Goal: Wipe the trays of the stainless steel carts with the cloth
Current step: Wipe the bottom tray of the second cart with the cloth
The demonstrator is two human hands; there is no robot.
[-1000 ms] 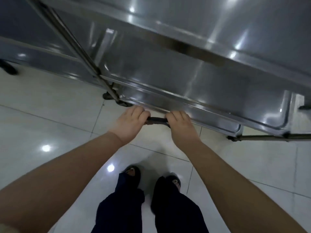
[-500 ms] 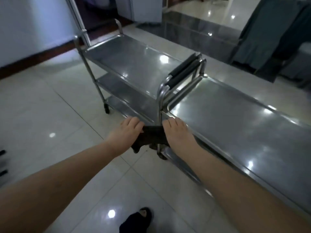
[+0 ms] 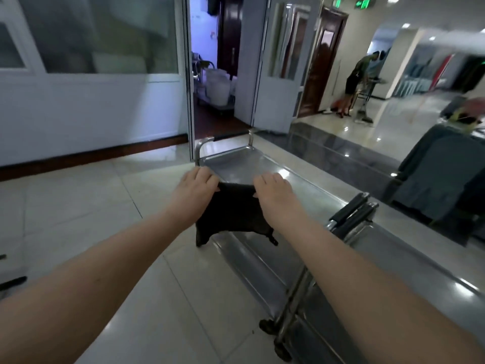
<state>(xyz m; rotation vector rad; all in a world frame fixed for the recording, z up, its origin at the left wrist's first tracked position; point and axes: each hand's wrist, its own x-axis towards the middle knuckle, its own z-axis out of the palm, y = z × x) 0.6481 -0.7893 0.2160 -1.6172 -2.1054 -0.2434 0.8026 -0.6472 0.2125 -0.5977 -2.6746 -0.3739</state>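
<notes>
"What have you got?"

"One dark cloth [image 3: 231, 214], stretched between my two hands. My left hand [image 3: 195, 190] pinches its top left corner and my right hand [image 3: 273, 193] pinches the top right. There are two steel carts: the far cart [image 3: 244, 160] just behind the cloth, the near cart [image 3: 420, 261] right of it."

"Anything unclear?"

"My fingertips curl out of sight, and the near cart runs off frame."

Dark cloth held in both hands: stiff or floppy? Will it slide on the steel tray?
Likely floppy: the cloth sags between the left hand and right hand, corners drooping. Probably light, since grips at its top edge carry it. Should glide on the glossy tray, though it may bunch.
</notes>
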